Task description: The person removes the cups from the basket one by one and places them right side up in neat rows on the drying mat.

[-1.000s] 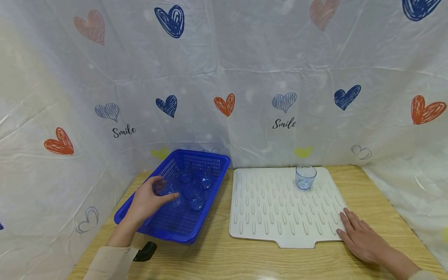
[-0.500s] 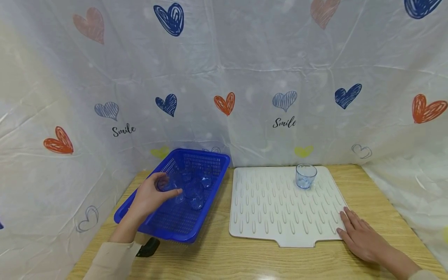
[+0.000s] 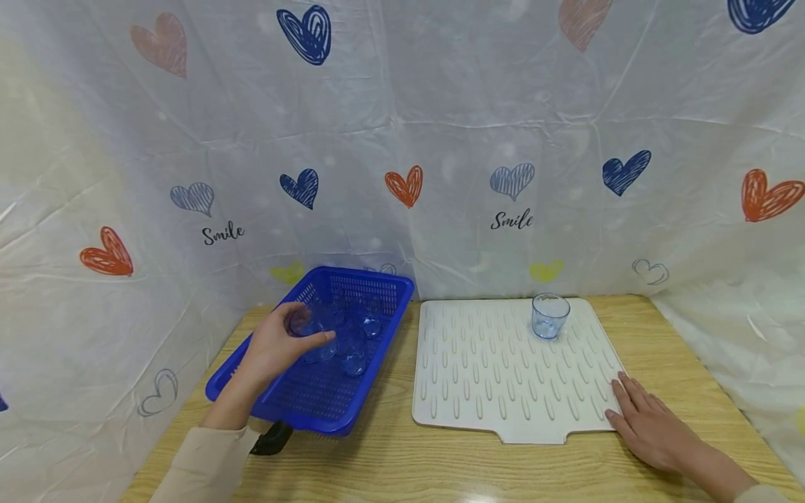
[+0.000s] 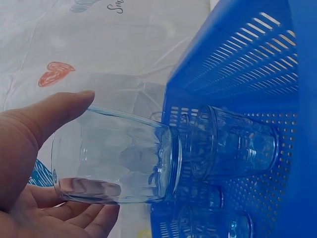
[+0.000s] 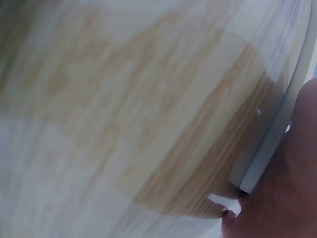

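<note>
My left hand point(image 3: 277, 347) holds a clear glass tumbler point(image 4: 114, 156) over the left side of a blue plastic basket point(image 3: 352, 412). The thumb lies along one side of the tumbler and the fingers along the opposite side. Inside the basket stand several more glass tumblers point(image 4: 242, 144), one close beyond the held one. My right hand point(image 3: 657, 426) lies flat, with fingertips at the right near edge of a white ridged drying board point(image 3: 465, 412). One bluish glass tumbler point(image 3: 550, 318) stands upright toward the back right of this board.
Basket and board sit side by side on a wood-grain table point(image 3: 402, 468). A white curtain point(image 3: 453, 84) printed with hearts hangs behind and at both sides. Something black point(image 3: 272, 440) shows beneath my left wrist.
My left hand has shifted slightly right and up over the basket, with the tumbler in its grasp. My right hand and the tumbler on the board have stayed put.
</note>
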The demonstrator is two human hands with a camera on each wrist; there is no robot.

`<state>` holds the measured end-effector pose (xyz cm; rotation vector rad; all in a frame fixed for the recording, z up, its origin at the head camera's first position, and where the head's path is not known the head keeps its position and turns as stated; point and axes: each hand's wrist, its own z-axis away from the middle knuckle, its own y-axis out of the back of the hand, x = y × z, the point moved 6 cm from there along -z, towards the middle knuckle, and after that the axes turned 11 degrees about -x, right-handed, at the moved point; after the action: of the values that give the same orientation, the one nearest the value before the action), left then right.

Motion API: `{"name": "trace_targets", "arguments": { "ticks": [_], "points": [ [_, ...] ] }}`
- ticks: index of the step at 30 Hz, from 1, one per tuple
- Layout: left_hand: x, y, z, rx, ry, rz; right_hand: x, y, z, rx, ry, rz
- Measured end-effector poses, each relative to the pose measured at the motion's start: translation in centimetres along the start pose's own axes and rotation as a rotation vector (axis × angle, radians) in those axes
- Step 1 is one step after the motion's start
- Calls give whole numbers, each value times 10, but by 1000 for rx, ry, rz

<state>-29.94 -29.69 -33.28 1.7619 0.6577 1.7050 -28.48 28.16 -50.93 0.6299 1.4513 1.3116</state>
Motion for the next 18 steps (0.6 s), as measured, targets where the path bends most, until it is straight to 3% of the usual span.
{"name": "trace_targets", "arguments": {
  "ticks": [18],
  "points": [
    [24, -4, -10, -10, -37, 2, -4, 3, 2, 8, -7, 26]
  ]
}}
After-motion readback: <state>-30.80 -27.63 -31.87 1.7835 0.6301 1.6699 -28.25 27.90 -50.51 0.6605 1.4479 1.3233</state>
